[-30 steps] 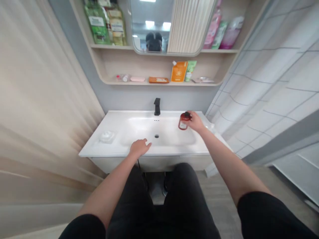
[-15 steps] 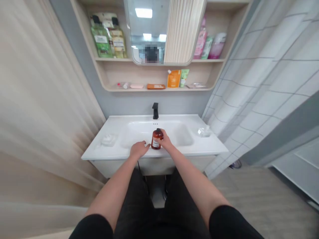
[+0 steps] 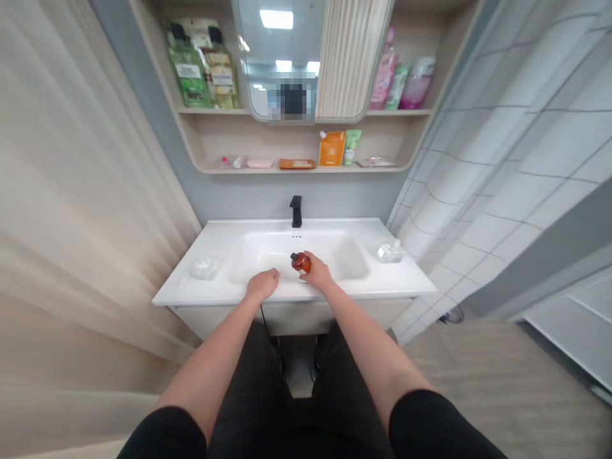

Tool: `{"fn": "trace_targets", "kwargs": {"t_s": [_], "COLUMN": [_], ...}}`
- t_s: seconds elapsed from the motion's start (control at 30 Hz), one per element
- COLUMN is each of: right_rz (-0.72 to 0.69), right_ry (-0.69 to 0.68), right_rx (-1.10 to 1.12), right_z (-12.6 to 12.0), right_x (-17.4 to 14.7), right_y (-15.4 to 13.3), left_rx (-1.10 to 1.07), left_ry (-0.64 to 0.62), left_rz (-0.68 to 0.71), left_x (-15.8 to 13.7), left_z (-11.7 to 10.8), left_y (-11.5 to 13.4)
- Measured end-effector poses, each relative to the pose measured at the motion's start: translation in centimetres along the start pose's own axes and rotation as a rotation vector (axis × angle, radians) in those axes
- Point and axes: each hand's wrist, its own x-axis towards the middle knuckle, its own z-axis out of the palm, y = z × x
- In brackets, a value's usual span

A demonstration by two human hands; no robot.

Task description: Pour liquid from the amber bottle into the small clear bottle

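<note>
An amber-brown bottle (image 3: 301, 262) with a black top is tilted over the front of the white sink basin (image 3: 347, 255), its top pointing left. My right hand (image 3: 316, 273) is closed around the bottle from the right. Left of it, apart from the bottle, my left hand (image 3: 262, 285) is above the front rim with its fingers curled in. Whatever may be inside those fingers is hidden. Behind the basin stands a black faucet (image 3: 296, 211).
Clear glass-like items stand on the counter at left (image 3: 205, 268) and right (image 3: 390, 252). Above, a shelf (image 3: 306, 171) holds an orange pouch (image 3: 331, 148), a green tube (image 3: 352, 147) and small items. Curtains (image 3: 71, 191) hang on both sides.
The bottle has gone from upright to tilted left, lifted slightly by my right hand. My left hand has drawn a little left and its fingers have closed.
</note>
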Motion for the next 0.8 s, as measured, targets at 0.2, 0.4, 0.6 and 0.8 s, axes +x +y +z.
{"fn": "trace_targets", "kwargs": {"t_s": [0.2, 0.4, 0.6, 0.8], "right_rz": [-0.064, -0.115, -0.12, -0.161], "right_ry": [-0.118, -0.14, -0.114, -0.106], "right_rx": [-0.097, -0.087, -0.285, -0.348], "right_z": [1.2, 1.0, 0.0, -0.5], "right_x": [0.5, 0.7, -0.3, -0.8], "right_y": [0.5, 0.3, -1.8, -2.9], "left_rx": [-0.499, -0.584, -0.597, -0.563], "left_ry": [0.107, 0.197, 0.178, 0.169], "left_rz": [0.107, 0.21, 0.234, 0.15], "left_x": [2.2, 3.1, 2.4, 2.2], "left_z": [0.8, 2.0, 2.2, 1.5], "left_y": [0.8, 1.5, 0.7, 1.2]}}
